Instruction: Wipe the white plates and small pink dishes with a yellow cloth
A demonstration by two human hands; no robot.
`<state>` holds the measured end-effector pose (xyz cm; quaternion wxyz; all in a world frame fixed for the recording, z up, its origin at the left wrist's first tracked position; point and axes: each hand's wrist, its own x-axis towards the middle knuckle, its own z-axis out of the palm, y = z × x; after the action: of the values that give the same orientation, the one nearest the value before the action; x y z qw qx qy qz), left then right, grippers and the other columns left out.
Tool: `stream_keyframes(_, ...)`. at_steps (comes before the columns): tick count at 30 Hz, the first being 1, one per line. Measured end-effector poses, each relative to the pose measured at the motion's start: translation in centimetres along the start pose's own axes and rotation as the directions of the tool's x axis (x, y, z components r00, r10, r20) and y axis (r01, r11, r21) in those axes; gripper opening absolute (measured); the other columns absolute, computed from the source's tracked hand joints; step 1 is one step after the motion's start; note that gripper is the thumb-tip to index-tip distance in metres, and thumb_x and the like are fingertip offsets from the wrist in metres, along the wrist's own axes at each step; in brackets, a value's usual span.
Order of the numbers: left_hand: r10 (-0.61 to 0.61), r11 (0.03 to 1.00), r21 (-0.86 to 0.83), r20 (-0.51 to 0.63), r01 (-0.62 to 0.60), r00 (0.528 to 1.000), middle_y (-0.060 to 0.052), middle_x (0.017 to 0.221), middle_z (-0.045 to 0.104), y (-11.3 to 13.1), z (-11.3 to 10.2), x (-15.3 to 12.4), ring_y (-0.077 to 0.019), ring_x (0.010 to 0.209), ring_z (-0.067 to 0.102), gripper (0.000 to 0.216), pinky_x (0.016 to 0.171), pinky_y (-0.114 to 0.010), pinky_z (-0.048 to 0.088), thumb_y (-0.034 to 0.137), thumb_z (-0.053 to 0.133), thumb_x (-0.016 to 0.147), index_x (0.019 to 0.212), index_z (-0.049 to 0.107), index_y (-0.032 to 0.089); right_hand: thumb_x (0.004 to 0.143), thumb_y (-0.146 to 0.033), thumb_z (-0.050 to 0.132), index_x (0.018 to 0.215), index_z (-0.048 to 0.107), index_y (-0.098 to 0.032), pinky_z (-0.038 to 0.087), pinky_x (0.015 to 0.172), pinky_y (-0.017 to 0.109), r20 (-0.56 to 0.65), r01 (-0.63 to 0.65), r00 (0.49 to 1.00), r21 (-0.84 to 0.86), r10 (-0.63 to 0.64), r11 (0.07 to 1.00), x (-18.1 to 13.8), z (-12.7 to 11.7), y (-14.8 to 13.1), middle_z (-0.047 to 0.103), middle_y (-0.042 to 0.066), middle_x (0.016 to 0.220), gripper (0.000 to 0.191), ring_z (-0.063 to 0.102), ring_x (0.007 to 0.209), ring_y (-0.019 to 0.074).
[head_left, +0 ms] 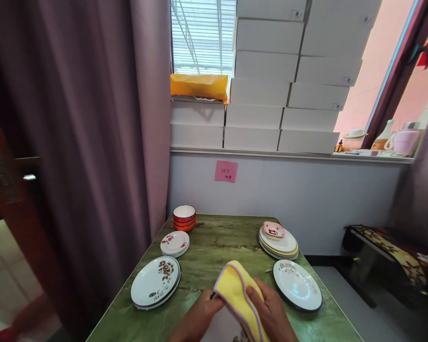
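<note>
My left hand grips the dark rim of a white plate with a brown flower print, held low at the bottom of the view. My right hand is closed on a yellow cloth with a purple border, its thumb on top. The cloth is folded over the plate's edge and hides much of it. To the left lies a stack of oval flowered plates. On the right is another oval plate with a dark rim and a flower print.
Red and orange bowls are stacked at the back left of the green table, behind small round plates. At the back right, a pink square dish tops a plate stack. A curtain hangs on the left.
</note>
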<state>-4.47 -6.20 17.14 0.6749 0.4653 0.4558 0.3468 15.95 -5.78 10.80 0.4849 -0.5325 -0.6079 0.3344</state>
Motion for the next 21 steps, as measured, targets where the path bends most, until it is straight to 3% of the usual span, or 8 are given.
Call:
stream_keyframes(4, -0.011, 0.987, 0.152, -0.189, 0.041, 0.982, -0.007, 0.089, 0.077, 1.4, -0.2, -0.7, -0.0275, 0.087, 0.065, 0.031, 0.066, -0.027, 0.044, 0.041, 0.077, 0.071, 0.087, 0.075, 0.014, 0.085, -0.065, 0.055, 0.090, 0.066, -0.020, 0.050, 0.068, 0.026, -0.218, -0.004, 0.976, -0.020, -0.001, 1.000, -0.5, 0.9, 1.5, 0.071, 0.005, 0.080, 0.047, 0.063, 0.073, 0.0204)
stream_keyframes(7, -0.059, 0.990, 0.113, -0.220, 0.086, 0.974, -0.005, 0.079, 0.075, 1.7, 0.0, -0.5, -0.0253, 0.078, 0.064, 0.032, 0.060, -0.026, 0.042, 0.042, 0.076, 0.070, 0.085, 0.073, 0.014, 0.088, -0.063, 0.052, 0.089, 0.071, -0.021, 0.052, 0.077, 0.027, -0.246, 0.028, 0.968, -0.074, -0.046, 0.997, -0.6, 1.2, 1.5, 0.073, 0.007, 0.091, 0.046, 0.067, 0.083, 0.0223)
stream_keyframes(11, -0.052, 0.998, 0.030, -0.174, 0.059, 0.983, -0.002, 0.066, 0.071, 1.9, 0.5, -0.2, -0.0208, 0.065, 0.060, 0.029, 0.057, -0.025, 0.040, 0.042, 0.076, 0.068, 0.077, 0.072, 0.014, 0.088, -0.056, 0.055, 0.108, 0.072, -0.024, 0.048, 0.096, 0.033, -0.134, 0.038, 0.989, -0.165, -0.061, 0.985, -0.7, 1.4, 0.4, 0.071, 0.010, 0.118, 0.042, 0.064, 0.110, 0.0273)
stream_keyframes(14, -0.031, 0.999, 0.041, -0.083, 0.034, 0.996, -0.001, 0.058, 0.068, 1.9, 0.4, -0.2, -0.0185, 0.057, 0.057, 0.032, 0.054, -0.024, 0.038, 0.046, 0.073, 0.071, 0.073, 0.072, 0.014, 0.078, -0.056, 0.067, 0.119, 0.068, -0.018, 0.045, 0.102, 0.039, -0.120, -0.035, 0.993, -0.151, 0.016, 0.988, -0.7, 1.4, -0.1, 0.067, 0.013, 0.125, 0.056, 0.061, 0.116, 0.0321)
stream_keyframes(17, -0.032, 0.997, 0.075, -0.008, 0.032, 0.999, -0.001, 0.058, 0.068, 1.7, -0.1, -0.1, -0.0166, 0.055, 0.056, 0.035, 0.052, -0.023, 0.035, 0.049, 0.071, 0.074, 0.075, 0.072, 0.013, 0.077, -0.057, 0.067, 0.109, 0.070, -0.015, 0.052, 0.087, 0.037, 0.047, -0.117, 0.992, 0.063, 0.114, 0.991, -0.4, 1.2, -0.4, 0.073, 0.013, 0.107, 0.053, 0.067, 0.098, 0.0301)
stream_keyframes(19, -0.075, 0.995, 0.056, -0.067, 0.079, 0.995, -0.002, 0.064, 0.071, 1.3, -0.5, 0.1, -0.0176, 0.058, 0.060, 0.036, 0.051, -0.023, 0.037, 0.050, 0.075, 0.072, 0.079, 0.071, 0.015, 0.073, -0.056, 0.071, 0.104, 0.071, -0.015, 0.053, 0.075, 0.034, 0.222, -0.194, 0.966, 0.265, 0.135, 0.945, -0.1, 0.8, -0.6, 0.075, 0.009, 0.095, 0.051, 0.068, 0.085, 0.0267)
stream_keyframes(21, -0.120, 0.992, -0.050, -0.125, 0.115, 0.985, -0.002, 0.068, 0.072, 0.9, -0.8, 0.5, -0.0200, 0.062, 0.065, 0.039, 0.052, -0.024, 0.041, 0.050, 0.078, 0.069, 0.083, 0.068, 0.016, 0.067, -0.053, 0.077, 0.104, 0.070, -0.015, 0.053, 0.071, 0.032, 0.310, -0.279, 0.938, 0.417, 0.153, 0.865, 0.2, 0.5, -0.8, 0.075, 0.008, 0.093, 0.053, 0.069, 0.081, 0.0254)
